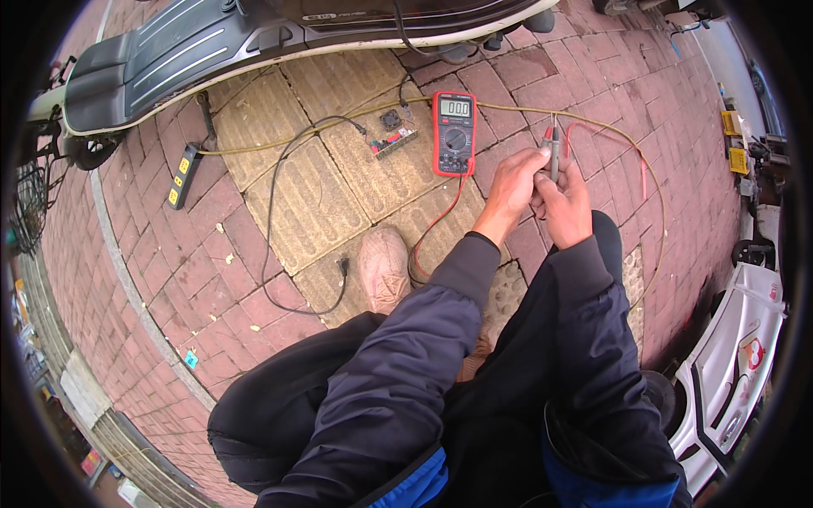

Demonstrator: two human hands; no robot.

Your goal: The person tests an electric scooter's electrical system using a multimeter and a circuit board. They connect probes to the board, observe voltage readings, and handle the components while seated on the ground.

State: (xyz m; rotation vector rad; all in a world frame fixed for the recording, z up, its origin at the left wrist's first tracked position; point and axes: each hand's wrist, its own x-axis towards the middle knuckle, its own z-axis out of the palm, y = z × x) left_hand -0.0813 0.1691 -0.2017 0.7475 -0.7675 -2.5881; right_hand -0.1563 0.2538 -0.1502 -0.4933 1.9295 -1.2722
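Note:
My left hand (511, 191) and my right hand (567, 205) meet in front of my knees, fingers closed around a pair of multimeter test probes (555, 154). The probes lie side by side, metal tips pointing away from me; one has red near its tip, the other looks grey. Which hand bears which probe is hard to make out. Left of my hands, a red digital multimeter (456, 135) lies face up with its display lit and a red lead running from its lower end. A small circuit board (395, 144) with several components sits beside it on yellow paving.
A black power strip (181, 178) with yellow sockets lies at left. A black power cord (269, 229) ends in a plug (344, 267) by my shoe (383, 267). A yellowish cable (593, 118) crosses the paving. Scooters stand at the far side (161, 63) and right (732, 364).

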